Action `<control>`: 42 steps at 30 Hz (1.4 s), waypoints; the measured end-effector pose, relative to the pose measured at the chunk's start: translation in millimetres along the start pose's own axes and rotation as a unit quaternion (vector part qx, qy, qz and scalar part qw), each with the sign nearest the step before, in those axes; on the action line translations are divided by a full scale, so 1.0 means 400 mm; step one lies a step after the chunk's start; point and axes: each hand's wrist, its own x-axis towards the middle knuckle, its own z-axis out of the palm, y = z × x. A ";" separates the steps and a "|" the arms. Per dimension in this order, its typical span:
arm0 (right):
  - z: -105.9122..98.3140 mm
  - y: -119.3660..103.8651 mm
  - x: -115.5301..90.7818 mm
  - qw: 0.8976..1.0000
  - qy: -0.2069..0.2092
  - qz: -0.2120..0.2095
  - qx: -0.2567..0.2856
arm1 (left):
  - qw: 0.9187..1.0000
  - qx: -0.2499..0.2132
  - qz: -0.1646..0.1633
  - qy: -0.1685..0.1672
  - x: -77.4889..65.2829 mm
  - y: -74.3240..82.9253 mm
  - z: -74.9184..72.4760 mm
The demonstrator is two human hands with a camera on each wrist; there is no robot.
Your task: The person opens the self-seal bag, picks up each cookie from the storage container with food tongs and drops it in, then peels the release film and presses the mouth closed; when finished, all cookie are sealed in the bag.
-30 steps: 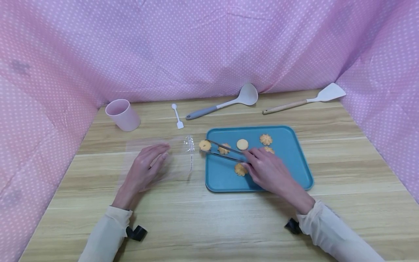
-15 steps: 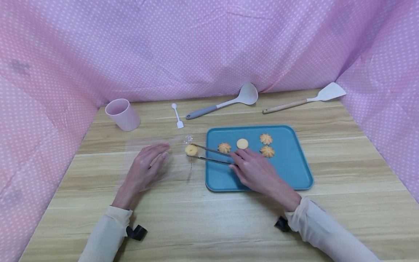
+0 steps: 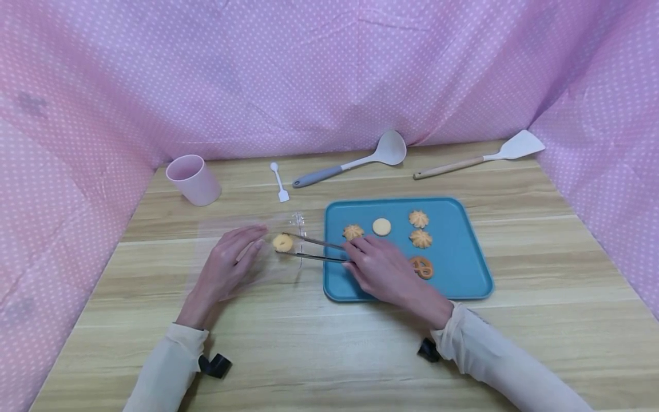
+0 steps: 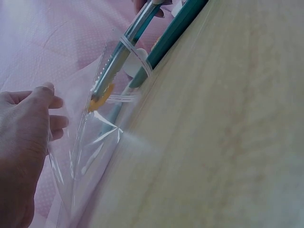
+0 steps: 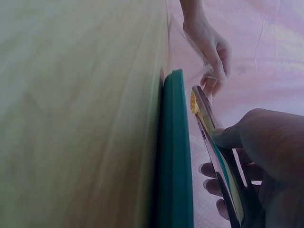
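Note:
My left hand (image 3: 229, 260) pinches the edge of a clear plastic bag (image 3: 270, 269) that lies on the table with its mouth toward the right. Metal tongs (image 3: 316, 257) are gripped in my right hand (image 3: 383, 268), which is above the left part of a blue tray (image 3: 463, 280). A round, ring-like yellow cookie (image 3: 282, 242) is caught between the tong tips, left of the bag's seal strip. Through the clear film in the left wrist view, the tong tips (image 4: 102, 88) appear between the two seal strips, inside the bag's mouth.
On the tray lie flower-shaped cookies (image 3: 420, 238), a plain round cookie (image 3: 381, 227) and a pretzel (image 3: 423, 267). Behind are a pink cup (image 3: 198, 183), a small white scoop (image 3: 280, 182), a ladle (image 3: 355, 163) and a spatula (image 3: 484, 158). Pink dotted cloth (image 3: 329, 74) surrounds the table.
My right hand has moved left, carrying the cookie in the tongs from the tray's left edge past the bag's seal strip. The pretzel has come into view. My left hand stays put.

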 end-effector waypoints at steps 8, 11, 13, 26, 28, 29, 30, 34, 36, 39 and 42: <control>0.013 -0.027 0.028 1.000 -0.026 -0.004 0.009 | 1.000 -0.004 -0.004 -0.003 0.000 0.001 0.000; 0.021 -0.035 0.039 0.999 -0.034 -0.007 0.008 | 1.000 -0.007 -0.005 -0.002 0.000 0.001 0.000; 0.026 -0.040 0.046 0.999 -0.037 -0.009 0.007 | 1.000 -0.009 -0.002 0.000 0.001 0.001 0.001; 0.041 -0.064 0.073 0.999 -0.036 -0.016 0.010 | 1.000 -0.003 -0.004 0.000 0.001 0.003 0.000; 0.041 -0.064 0.072 0.999 -0.036 -0.015 0.015 | 1.000 -0.003 -0.008 -0.003 0.001 0.003 0.000; 0.041 -0.063 0.072 0.999 -0.036 -0.014 0.017 | 1.000 -0.003 -0.010 -0.004 0.001 0.004 0.000; 0.040 -0.062 0.071 0.999 -0.036 -0.012 0.018 | 1.000 -0.003 -0.012 -0.006 0.001 0.003 0.000; 0.035 -0.051 0.060 0.999 -0.032 0.001 0.024 | 1.000 0.002 -0.017 -0.007 0.000 0.002 0.001; 0.030 -0.044 0.052 0.999 -0.026 0.009 0.027 | 1.000 0.006 -0.017 -0.008 0.000 0.002 0.001; 0.023 -0.032 0.038 0.999 -0.018 0.016 0.032 | 1.000 0.006 -0.019 -0.010 0.001 0.005 0.001; 0.015 -0.020 0.024 0.999 -0.013 0.017 0.029 | 1.000 0.003 -0.023 -0.012 0.001 0.006 0.001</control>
